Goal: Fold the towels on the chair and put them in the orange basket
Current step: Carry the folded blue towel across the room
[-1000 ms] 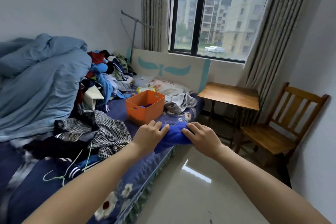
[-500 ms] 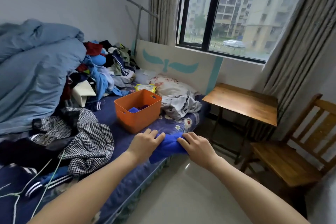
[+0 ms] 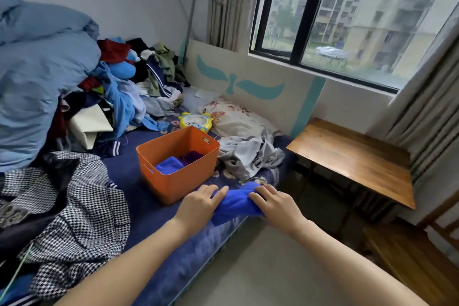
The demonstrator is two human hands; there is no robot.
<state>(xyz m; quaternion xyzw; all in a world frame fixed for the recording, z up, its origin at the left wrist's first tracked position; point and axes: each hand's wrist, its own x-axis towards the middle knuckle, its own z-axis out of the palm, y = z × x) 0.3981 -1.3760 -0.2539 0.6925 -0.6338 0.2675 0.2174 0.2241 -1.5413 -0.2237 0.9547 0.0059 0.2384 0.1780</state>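
A folded blue towel (image 3: 236,202) lies at the bed's near edge, just in front of the orange basket (image 3: 178,182). My left hand (image 3: 200,205) holds its left end and my right hand (image 3: 274,202) holds its right end, fingers curved over the top and thumbs hidden. The towel bunches up between the two hands. Inside the basket lie a blue towel (image 3: 169,164) and a purple one (image 3: 192,156). A corner of the wooden chair (image 3: 407,258) shows at the lower right, its seat bare where visible.
A heap of clothes (image 3: 129,87) and a blue duvet (image 3: 37,77) fill the bed's left side; a checked garment (image 3: 82,206) lies near my left arm. Grey clothing (image 3: 248,156) sits right of the basket. A wooden side table (image 3: 352,159) stands by the window.
The view has moved closer and turned left, so the chair slid almost out of frame. Both hands stay on the blue towel in front of the basket.
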